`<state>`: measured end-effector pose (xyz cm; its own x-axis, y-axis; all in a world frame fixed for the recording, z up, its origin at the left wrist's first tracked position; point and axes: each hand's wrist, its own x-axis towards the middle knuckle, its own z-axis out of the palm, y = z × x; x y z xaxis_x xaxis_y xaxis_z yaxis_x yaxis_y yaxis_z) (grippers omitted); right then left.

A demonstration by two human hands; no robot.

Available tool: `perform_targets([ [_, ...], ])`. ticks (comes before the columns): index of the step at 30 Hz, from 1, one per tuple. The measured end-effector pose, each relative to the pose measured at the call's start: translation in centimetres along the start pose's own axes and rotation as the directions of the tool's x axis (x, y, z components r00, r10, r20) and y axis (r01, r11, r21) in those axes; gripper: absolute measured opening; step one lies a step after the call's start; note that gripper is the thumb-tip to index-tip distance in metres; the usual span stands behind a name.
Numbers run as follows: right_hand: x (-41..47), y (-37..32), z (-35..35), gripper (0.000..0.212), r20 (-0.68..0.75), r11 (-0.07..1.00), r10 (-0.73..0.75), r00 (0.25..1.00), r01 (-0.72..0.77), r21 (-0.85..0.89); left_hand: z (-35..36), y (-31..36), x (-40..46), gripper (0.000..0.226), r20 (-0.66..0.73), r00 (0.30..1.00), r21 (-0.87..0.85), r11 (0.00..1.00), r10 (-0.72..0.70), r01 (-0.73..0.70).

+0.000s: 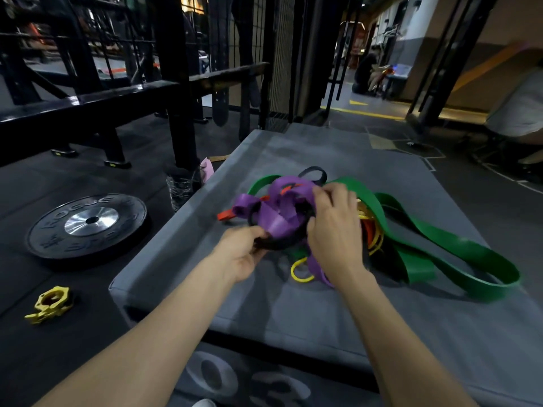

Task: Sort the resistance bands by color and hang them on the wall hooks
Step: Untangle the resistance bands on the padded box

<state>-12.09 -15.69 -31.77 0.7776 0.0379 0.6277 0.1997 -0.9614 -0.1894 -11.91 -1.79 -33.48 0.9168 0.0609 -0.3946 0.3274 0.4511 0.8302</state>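
A dim gym: black rubber floor (88, 304), a grey padded mat (338, 312), a black steel rack (176, 83) at left. A black weight plate (88, 223) and yellow barbell collar (51, 304) lie on the floor. Yellow floor lines (364, 113) mark the lit corridor beyond.

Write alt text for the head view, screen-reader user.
Two bare hands work a tangle of resistance bands on a grey mat: the left hand grips a black band, the right hand pinches a purple band. A wide green band trails right; yellow and orange bands lie beneath. A black weight plate and yellow collar sit on the floor, left.
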Motion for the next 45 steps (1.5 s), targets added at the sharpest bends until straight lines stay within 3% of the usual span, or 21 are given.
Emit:
perform_targets([
  [3,-0.1,-1.1,-0.3,0.049,0.193,0.956,-0.089,0.977,0.029,0.291,-0.3,0.5,0.0,0.028,0.037,0.992,0.009,0.993,0.12,-0.12],
  [7,0.7,-1.4,-0.5,0.028,0.397,0.763,0.018,0.918,-0.269,0.588,-1.3,0.8,0.3,0.029,0.054,0.964,0.099,0.959,0.26,-0.265],
  [8,0.8,-1.5,-0.4,0.026,0.417,0.759,0.03,0.908,-0.292,0.582,-1.4,0.8,0.2,0.03,0.07,0.954,0.119,0.947,0.291,-0.297],
  [11,0.3,-1.5,0.7,0.059,0.468,0.878,-0.042,0.883,-0.191,0.439,-1.3,0.8,0.0,0.03,0.12,0.927,0.124,0.921,0.355,-0.368],
  [16,0.5,-1.2,0.9,0.042,0.303,0.905,-0.005,0.953,-0.124,0.407,-1.6,0.9,-0.5,0.027,0.256,0.887,0.151,0.891,0.384,-0.429],
  [19,0.9,-0.7,0.0,0.029,0.187,0.767,0.156,0.97,-0.238,0.596,-2.0,1.2,0.1,0.026,0.136,0.887,0.24,0.854,0.442,-0.462],
  [21,1.4,-0.1,-1.0,0.022,0.134,0.639,0.319,0.938,-0.317,0.701,-3.0,1.4,1.2,0.022,0.064,0.868,0.405,0.783,0.492,-0.473],
  [24,1.9,1.7,-2.7,0.032,0.164,0.397,0.472,0.866,-0.376,0.837,-4.3,1.6,2.0,0.011,-0.064,0.832,0.616,0.678,0.551,-0.402],
  [26,1.6,3.3,-3.5,0.032,0.204,0.328,0.512,0.835,-0.409,0.852,-4.5,1.6,2.1,0.037,-0.152,0.794,0.724,0.613,0.588,-0.316],
  [29,0.8,5.4,-4.1,0.01,0.241,0.366,0.519,0.82,-0.467,0.805,-3.5,1.9,0.8,0.064,-0.164,0.689,0.859,0.445,0.706,-0.252],
  [31,0.2,6.5,-4.1,0.013,0.239,0.434,0.494,0.836,-0.475,0.765,-2.1,1.5,0.0,0.059,-0.021,0.664,0.892,0.314,0.748,-0.325],
  [34,-0.8,7.3,-4.3,0.032,0.255,0.577,0.396,0.882,-0.455,0.679,0.5,-0.7,-0.6,0.037,0.289,0.705,0.845,0.173,0.647,-0.505],
  [36,-1.6,7.6,-5.0,0.036,0.281,0.718,0.335,0.899,-0.437,0.542,1.9,-1.9,-0.8,0.025,0.385,0.711,0.807,0.16,0.588,-0.569],
  [39,-2.7,8.4,-5.9,0.019,0.369,0.834,0.289,0.883,-0.422,0.356,3.0,-2.6,-0.5,0.019,0.382,0.709,0.792,0.186,0.593,-0.582],
  [42,-3.3,8.9,-6.0,0.027,0.477,0.866,0.326,0.817,-0.46,0.196,3.2,-2.8,0.5,0.018,0.33,0.73,0.804,0.226,0.599,-0.549],
  [45,-3.1,9.2,-5.3,0.035,0.518,0.824,0.376,0.768,-0.533,0.191,3.2,-2.7,1.4,0.025,0.27,0.743,0.822,0.255,0.613,-0.509],
])
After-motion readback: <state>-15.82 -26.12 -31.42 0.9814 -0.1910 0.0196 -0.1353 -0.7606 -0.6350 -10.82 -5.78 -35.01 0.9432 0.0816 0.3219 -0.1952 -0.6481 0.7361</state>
